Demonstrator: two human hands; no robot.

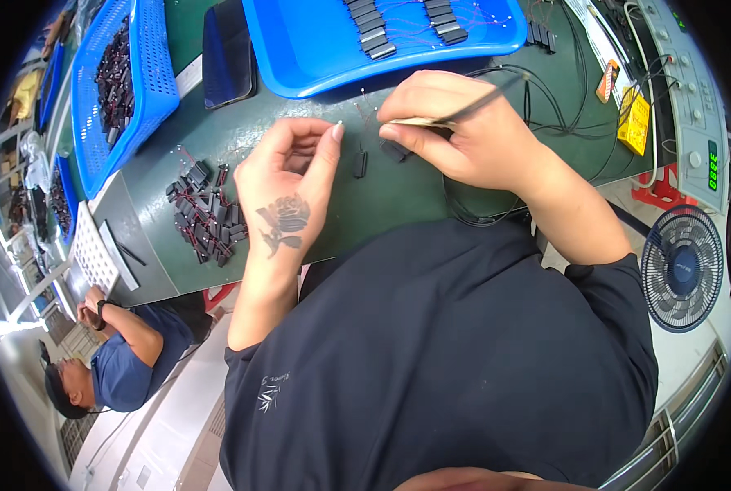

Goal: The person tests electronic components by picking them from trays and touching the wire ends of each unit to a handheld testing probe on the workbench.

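Note:
My left hand [288, 180] is closed in a pinch, thumb against fingertips. A tiny pale bit shows at the tips; I cannot make out what it is. My right hand [464, 131] grips a slim tool [473, 106] with a dark shaft and a pale, flat front part, pointing toward my left hand. Between the hands, a small black block with thin wires [360, 164] lies on the green table [316, 86]. Another black block [395, 150] sits partly hidden under my right hand. Left of my left hand is a loose pile of such wired blocks [206, 214].
A blue tray [300, 80] at the back holds rows of wired blocks. At left stands a blue basket [157, 78] of blocks beside a dark phone [228, 57]. Black cables [574, 123], a yellow box [634, 121], an instrument [693, 106] and a fan [681, 268] are right. Another person [136, 360] works at left.

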